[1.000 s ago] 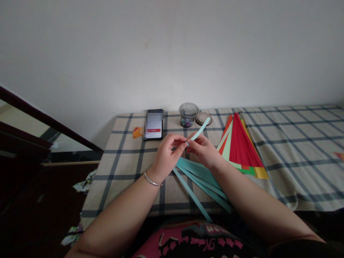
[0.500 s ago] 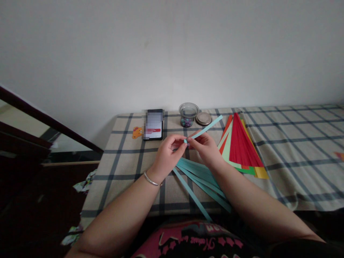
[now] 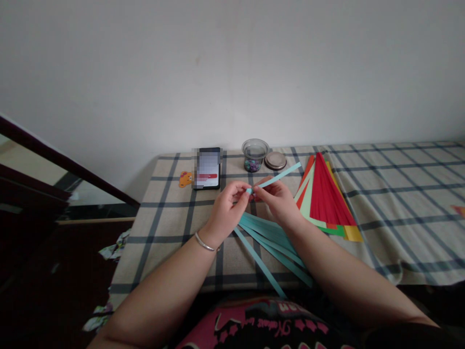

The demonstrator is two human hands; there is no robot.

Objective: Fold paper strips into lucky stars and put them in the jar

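Between my two hands is a light-blue paper strip (image 3: 281, 175), its long free end sticking out to the upper right. My left hand (image 3: 229, 203) pinches the small folded end of the strip between thumb and fingers. Close beside it, my right hand (image 3: 278, 198) is closed on the same strip near the fold. The exact shape of the fold is too small to make out. Below my hands a fan of light-blue paper strips (image 3: 271, 235) lies on the tablecloth, partly covered by my right forearm. One loose blue strip (image 3: 259, 262) lies apart from the fan.
Behind my hands stand a clear plastic cup (image 3: 255, 150) with small folded paper pieces inside and a round lid (image 3: 275, 160). A phone (image 3: 209, 169) lies at the back left, by a bear sticker (image 3: 185, 179). Red, orange, green and yellow strips (image 3: 327, 198) fan out at right.
The free end of the blue strip has dipped slightly. My fingers have shifted a little around the folded end; the other things stay put.
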